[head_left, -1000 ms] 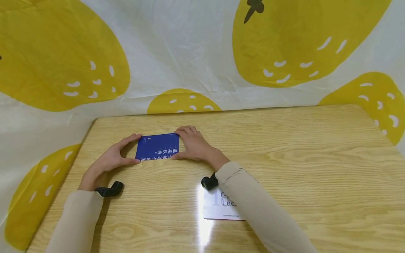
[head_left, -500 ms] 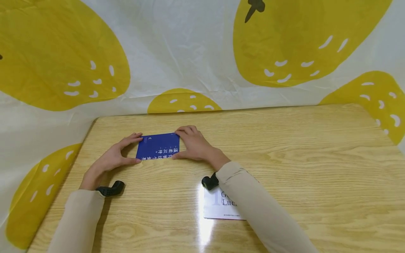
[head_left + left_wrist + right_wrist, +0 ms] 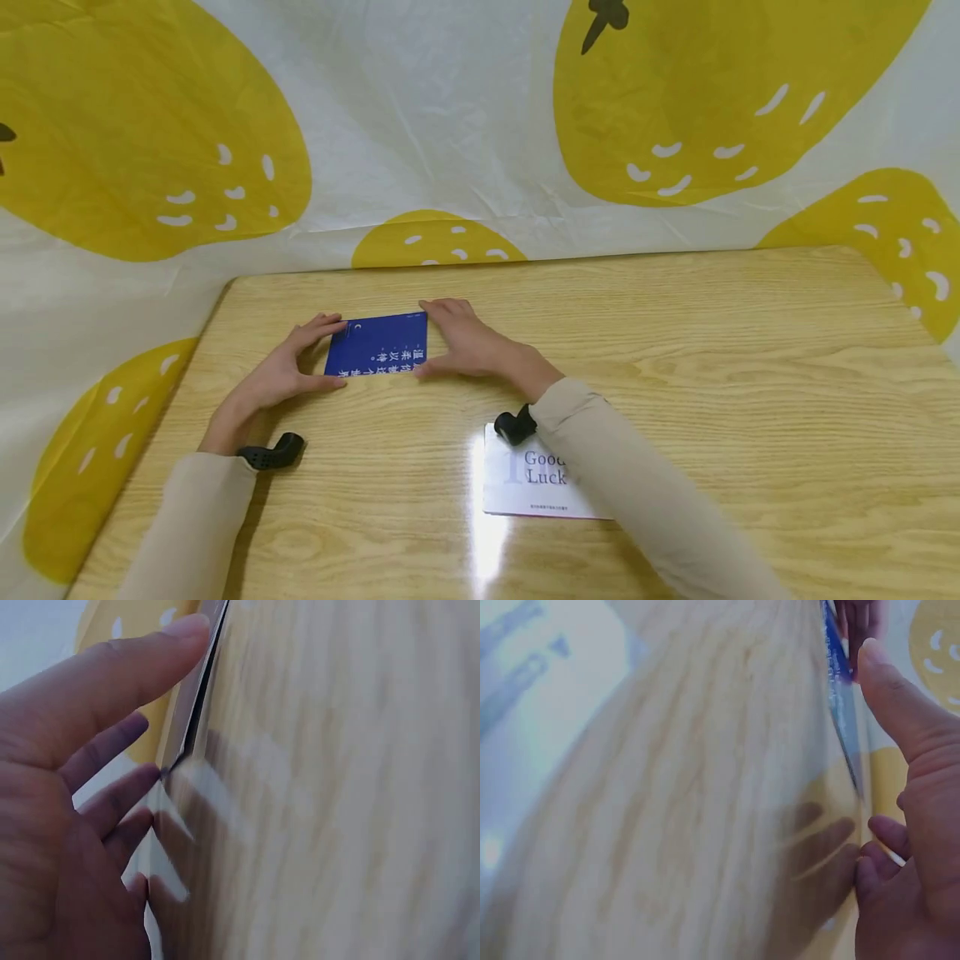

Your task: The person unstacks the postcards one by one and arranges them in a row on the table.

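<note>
A thin blue book (image 3: 378, 342) with white characters and a small moon mark lies flat towards the back left of the wooden table (image 3: 675, 350). My left hand (image 3: 273, 375) spans its left end, thumb at the near corner and fingertips overlapping the far corner. Around the right end stands my right hand (image 3: 480, 346), fingers and thumb spread at the two corners. In the left wrist view the thumb (image 3: 127, 682) lies over the book's edge. The right wrist view shows the right thumb (image 3: 892, 694) beside the book (image 3: 843, 697), the other fingers relaxed below it.
A white book (image 3: 543, 492) marked "Good Luck" lies nearer me, partly under my right sleeve (image 3: 637, 475). Behind the table hangs a white cloth (image 3: 435, 108) with yellow fruit prints. Each wrist wears a black camera mount (image 3: 273, 452).
Both hands have shifted slightly right. The left fingertips reach further over the blue book, while the right hand has eased away from its end. More of the white book shows.
</note>
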Demonstrator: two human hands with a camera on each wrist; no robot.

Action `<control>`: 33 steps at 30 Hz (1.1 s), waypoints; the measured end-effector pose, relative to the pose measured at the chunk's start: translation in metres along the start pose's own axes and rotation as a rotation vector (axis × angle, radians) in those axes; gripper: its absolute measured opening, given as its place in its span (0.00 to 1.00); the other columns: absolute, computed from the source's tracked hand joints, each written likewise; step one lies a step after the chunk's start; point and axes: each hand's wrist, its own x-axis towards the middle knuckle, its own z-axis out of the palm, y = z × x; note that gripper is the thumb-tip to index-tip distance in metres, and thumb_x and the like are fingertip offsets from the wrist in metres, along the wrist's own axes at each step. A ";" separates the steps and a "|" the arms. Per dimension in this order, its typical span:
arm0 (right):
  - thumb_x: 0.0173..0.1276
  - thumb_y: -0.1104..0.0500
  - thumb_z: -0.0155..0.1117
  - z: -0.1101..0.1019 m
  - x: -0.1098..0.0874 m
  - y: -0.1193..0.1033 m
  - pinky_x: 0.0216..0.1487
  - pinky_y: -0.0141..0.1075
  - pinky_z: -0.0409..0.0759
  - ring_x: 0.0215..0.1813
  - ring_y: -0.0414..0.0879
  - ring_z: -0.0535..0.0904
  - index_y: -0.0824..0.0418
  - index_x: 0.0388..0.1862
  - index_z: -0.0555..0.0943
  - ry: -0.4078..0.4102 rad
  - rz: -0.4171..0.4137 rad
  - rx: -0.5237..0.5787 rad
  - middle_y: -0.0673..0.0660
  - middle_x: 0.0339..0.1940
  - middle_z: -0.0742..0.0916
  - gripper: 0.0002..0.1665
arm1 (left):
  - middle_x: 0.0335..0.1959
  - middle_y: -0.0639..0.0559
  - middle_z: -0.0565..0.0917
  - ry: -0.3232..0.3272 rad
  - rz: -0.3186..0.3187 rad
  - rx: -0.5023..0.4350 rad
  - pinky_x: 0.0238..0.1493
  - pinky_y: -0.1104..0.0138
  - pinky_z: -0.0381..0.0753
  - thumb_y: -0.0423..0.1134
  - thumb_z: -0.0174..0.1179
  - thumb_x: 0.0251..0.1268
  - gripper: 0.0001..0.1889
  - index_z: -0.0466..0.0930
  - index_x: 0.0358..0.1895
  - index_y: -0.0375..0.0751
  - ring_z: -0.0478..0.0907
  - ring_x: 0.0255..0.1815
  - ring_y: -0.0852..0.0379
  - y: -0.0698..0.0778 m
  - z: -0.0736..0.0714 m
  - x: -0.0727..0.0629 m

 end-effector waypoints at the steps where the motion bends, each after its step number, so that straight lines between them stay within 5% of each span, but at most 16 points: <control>1: 0.54 0.35 0.70 -0.001 -0.002 0.000 0.73 0.44 0.53 0.74 0.54 0.50 0.59 0.78 0.49 0.002 0.005 0.004 0.59 0.74 0.59 0.63 | 0.73 0.39 0.56 0.006 0.005 0.005 0.72 0.45 0.30 0.40 0.74 0.49 0.43 0.64 0.70 0.40 0.40 0.76 0.40 0.001 0.001 0.001; 9: 0.59 0.39 0.68 -0.013 -0.025 0.006 0.72 0.47 0.54 0.73 0.56 0.51 0.60 0.76 0.54 0.020 -0.023 0.041 0.62 0.73 0.61 0.55 | 0.75 0.48 0.55 0.065 -0.045 -0.008 0.68 0.37 0.43 0.41 0.74 0.51 0.43 0.63 0.72 0.46 0.41 0.76 0.46 0.019 0.009 -0.001; 17: 0.64 0.40 0.65 -0.027 -0.057 0.007 0.71 0.48 0.57 0.73 0.52 0.54 0.58 0.75 0.59 0.083 -0.086 0.106 0.58 0.72 0.64 0.47 | 0.73 0.48 0.60 0.119 0.107 -0.038 0.67 0.38 0.50 0.34 0.71 0.53 0.40 0.65 0.70 0.49 0.51 0.74 0.48 0.059 0.020 0.000; 25: 0.68 0.43 0.60 -0.041 -0.098 0.003 0.69 0.49 0.61 0.71 0.51 0.59 0.57 0.73 0.62 0.154 -0.156 0.094 0.56 0.70 0.68 0.40 | 0.70 0.37 0.63 0.091 0.216 -0.115 0.67 0.40 0.53 0.25 0.69 0.52 0.36 0.65 0.67 0.33 0.53 0.73 0.41 0.130 0.032 -0.007; 33: 0.67 0.42 0.62 -0.044 -0.140 0.004 0.66 0.49 0.65 0.69 0.47 0.63 0.55 0.72 0.64 0.179 -0.142 0.098 0.52 0.68 0.70 0.39 | 0.72 0.45 0.62 0.059 0.250 -0.170 0.67 0.42 0.55 0.30 0.71 0.52 0.40 0.63 0.70 0.39 0.52 0.74 0.48 0.144 0.057 -0.011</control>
